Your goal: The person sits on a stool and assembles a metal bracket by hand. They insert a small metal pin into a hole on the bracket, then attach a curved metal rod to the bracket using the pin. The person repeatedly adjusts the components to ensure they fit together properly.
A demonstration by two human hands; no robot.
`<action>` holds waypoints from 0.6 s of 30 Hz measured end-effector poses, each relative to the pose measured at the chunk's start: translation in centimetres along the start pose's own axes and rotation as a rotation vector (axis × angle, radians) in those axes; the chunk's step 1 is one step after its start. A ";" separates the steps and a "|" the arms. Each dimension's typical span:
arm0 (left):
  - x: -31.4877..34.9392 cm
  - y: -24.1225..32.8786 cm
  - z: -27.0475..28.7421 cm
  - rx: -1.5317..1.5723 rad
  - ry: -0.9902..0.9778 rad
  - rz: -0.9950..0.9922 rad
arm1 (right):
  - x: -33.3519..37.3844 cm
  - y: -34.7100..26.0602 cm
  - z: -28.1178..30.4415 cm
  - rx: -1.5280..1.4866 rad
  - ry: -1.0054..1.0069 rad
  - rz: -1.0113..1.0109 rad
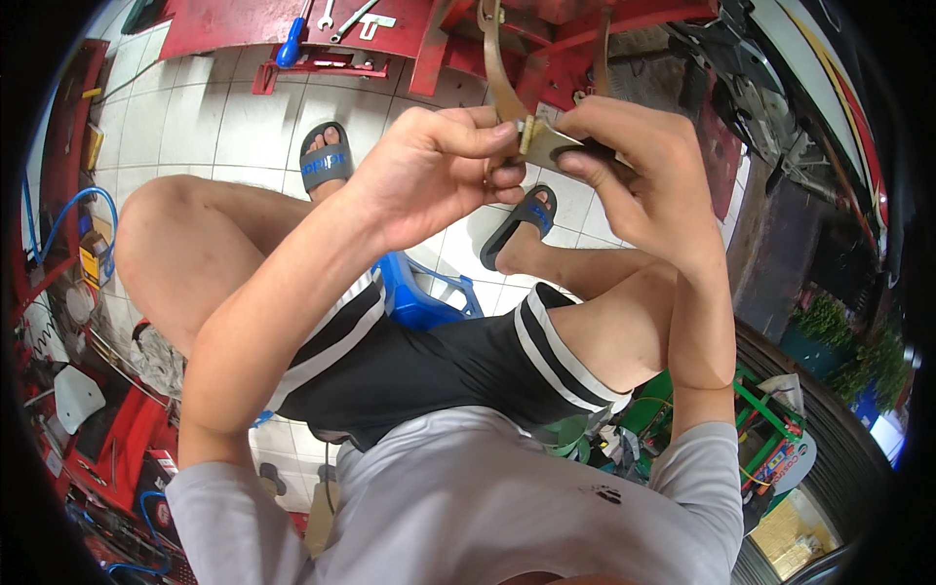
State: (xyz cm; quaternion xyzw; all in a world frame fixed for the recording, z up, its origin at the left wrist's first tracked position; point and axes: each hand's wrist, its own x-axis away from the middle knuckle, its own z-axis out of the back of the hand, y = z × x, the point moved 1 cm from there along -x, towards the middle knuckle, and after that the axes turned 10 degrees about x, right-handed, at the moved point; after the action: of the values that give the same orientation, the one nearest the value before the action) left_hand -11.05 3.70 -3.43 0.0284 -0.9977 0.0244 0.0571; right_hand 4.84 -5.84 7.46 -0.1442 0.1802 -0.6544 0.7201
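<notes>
My right hand (648,171) is closed around a flat, shiny metal piece (554,146), its thumb pressed on the near face. A yellowish edge (530,138) shows at the left end of that piece, touching or very close to my left fingertips. My left hand (429,161) pinches with thumb and curled fingers beside this edge. What lies between the left fingertips is mostly hidden. Just beyond both hands, a curved brownish metal bar (499,73) comes down from the red metal frame; I cannot tell whether it joins the held piece.
On the red bench (224,29) at the far side lie a blue-handled screwdriver (291,44), wrenches (353,19) and a T-shaped metal part (372,24). A blue plastic stool (414,297) is beneath me. A motorcycle (809,107) stands at the right, and red tool shelving (127,439) at the left.
</notes>
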 end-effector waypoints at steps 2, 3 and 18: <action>0.0 0.2 -0.3 -0.002 0.003 0.018 | -0.2 0.0 -0.2 -0.007 0.028 0.048; -0.1 0.4 -0.5 -0.005 0.024 0.037 | -0.2 0.0 -0.3 -0.013 0.025 0.050; -0.1 0.4 -2.1 -0.200 0.196 0.008 | 5.6 19.7 1.9 -0.045 0.422 -0.656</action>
State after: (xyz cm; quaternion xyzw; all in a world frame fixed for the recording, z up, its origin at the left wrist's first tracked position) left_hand -10.75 4.21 -1.36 0.0159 -0.9849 -0.0722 0.1566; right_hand 23.72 -9.42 0.02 -0.0722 0.2828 -0.8611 0.4162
